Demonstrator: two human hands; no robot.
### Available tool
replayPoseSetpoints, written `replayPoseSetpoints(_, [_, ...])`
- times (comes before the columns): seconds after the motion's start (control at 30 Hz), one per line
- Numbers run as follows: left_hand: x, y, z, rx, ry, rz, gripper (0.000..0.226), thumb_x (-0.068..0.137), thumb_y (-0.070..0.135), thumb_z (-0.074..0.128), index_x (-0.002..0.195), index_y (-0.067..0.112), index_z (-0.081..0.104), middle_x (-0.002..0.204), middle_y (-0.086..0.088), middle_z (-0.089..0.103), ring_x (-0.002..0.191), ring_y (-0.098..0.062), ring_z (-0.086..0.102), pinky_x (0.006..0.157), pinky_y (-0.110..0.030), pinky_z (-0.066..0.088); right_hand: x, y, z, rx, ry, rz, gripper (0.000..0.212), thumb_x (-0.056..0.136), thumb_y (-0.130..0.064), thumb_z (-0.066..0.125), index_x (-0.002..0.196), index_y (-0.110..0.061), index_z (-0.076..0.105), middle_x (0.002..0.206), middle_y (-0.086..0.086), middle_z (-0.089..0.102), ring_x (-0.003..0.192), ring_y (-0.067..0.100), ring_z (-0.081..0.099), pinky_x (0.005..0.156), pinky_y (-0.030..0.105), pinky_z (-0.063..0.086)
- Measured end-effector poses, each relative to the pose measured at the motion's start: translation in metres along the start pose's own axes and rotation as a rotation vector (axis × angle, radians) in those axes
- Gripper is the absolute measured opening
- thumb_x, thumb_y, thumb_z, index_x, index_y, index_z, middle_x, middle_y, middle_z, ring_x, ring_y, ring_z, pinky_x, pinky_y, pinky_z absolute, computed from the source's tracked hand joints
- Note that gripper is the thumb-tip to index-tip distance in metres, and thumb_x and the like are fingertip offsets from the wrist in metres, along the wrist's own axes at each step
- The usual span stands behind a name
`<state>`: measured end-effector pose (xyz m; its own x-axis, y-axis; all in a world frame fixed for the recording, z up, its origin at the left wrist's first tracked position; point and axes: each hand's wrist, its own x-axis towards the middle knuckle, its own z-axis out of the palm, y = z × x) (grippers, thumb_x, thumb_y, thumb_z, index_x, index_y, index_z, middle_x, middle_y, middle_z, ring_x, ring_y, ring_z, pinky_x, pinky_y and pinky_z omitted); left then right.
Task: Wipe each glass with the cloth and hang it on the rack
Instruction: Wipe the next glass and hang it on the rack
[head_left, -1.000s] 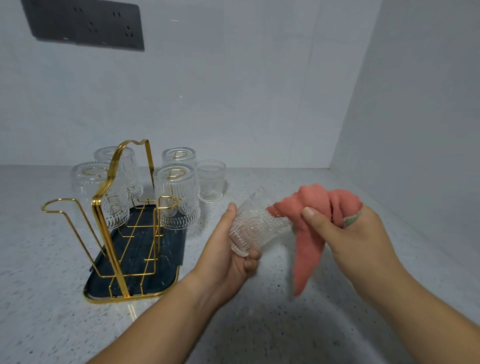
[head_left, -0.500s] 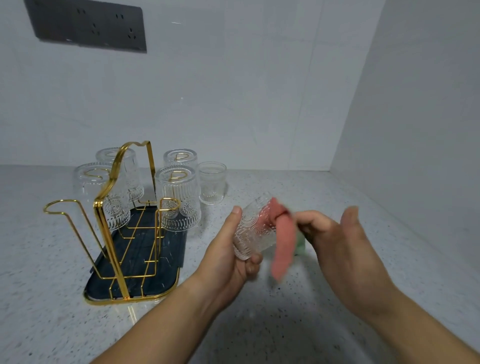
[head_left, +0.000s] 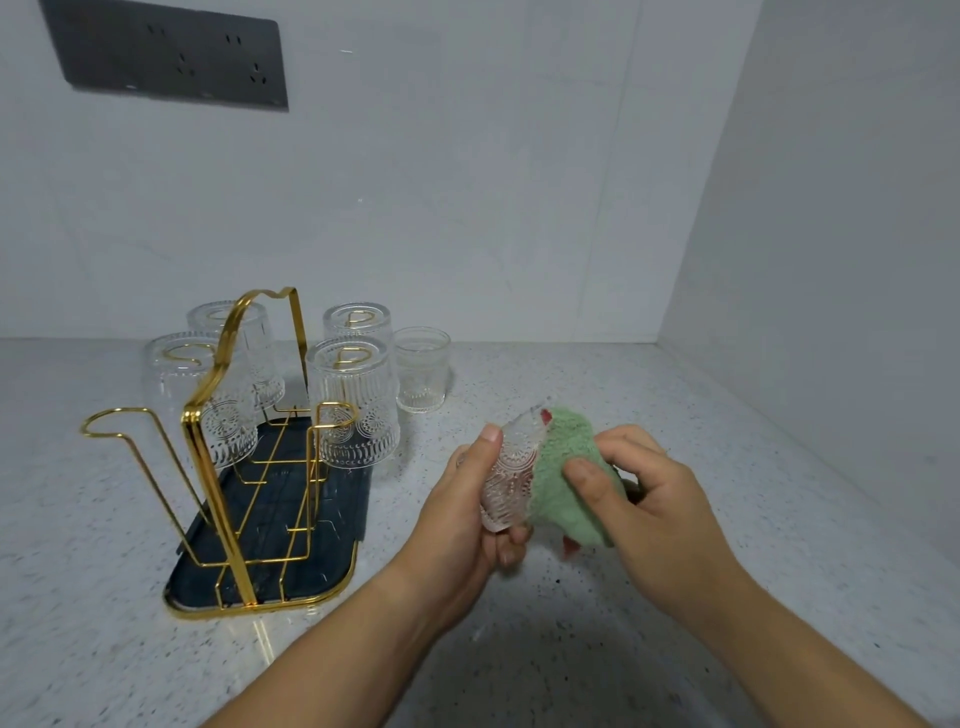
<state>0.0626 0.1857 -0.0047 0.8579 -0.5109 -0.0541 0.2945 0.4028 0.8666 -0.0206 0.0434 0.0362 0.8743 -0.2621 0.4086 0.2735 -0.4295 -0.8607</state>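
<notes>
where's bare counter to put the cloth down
Bare counter right of the standing glass up to the side wall, and in front of the tray. Crowded around the rack with its four hung glasses.

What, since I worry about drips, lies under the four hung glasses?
A dark tray with a gold rim lies below the rack and hung glasses. Its far end is covered by those glasses, so its reach under the rear pair cannot be seen.

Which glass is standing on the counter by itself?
The upright glass just right of the rack; four others hang upside down on it, and the left hand holds one.
</notes>
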Motion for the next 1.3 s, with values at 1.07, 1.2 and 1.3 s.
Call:
replayPoseSetpoints(1.07, [-0.011, -0.012, -0.007, 0.68, -0.119, 0.416, 0.05, 0.083, 0.056, 0.07, 0.124, 0.049, 0.042, 0.109, 0.003, 0.064, 0.086, -0.009, 0.066, 0.076, -0.031, 0.056, 0.014, -0.01, -0.012, 0.169, -0.095, 0.369, 0.046, 0.106, -0.039, 0.047, 0.091, -0.004, 0.073, 0.083, 0.031, 0.07, 0.066, 0.044, 0.06, 0.066, 0.075, 0.054])
replayPoseSetpoints(1.2, [-0.012, -0.004, 0.003, 0.186, -0.185, 0.04, 0.073, 0.075, 0.064, 0.078, 0.13, 0.031, 0.043, 0.078, -0.006, 0.058, 0.054, -0.015, 0.048, 0.05, -0.028, 0.034, 0.012, -0.011, -0.013, 0.043, -0.112, 0.16, 0.039, 0.104, -0.038, 0.046, 0.092, -0.011, 0.071, 0.082, 0.023, 0.07, 0.073, 0.048, 0.063, 0.062, 0.063, 0.056])
replayPoseSetpoints(1.3, [-0.011, 0.003, 0.005, 0.027, -0.221, -0.165, 0.074, 0.089, 0.077, 0.058, 0.129, 0.014, 0.06, 0.074, -0.002, 0.061, 0.052, -0.013, 0.047, 0.041, -0.02, 0.029, 0.006, -0.004, -0.011, -0.041, -0.137, 0.051, 0.042, 0.099, -0.048, 0.046, 0.082, -0.013, 0.062, 0.067, 0.004, 0.059, 0.059, 0.024, 0.053, 0.059, 0.041, 0.05])
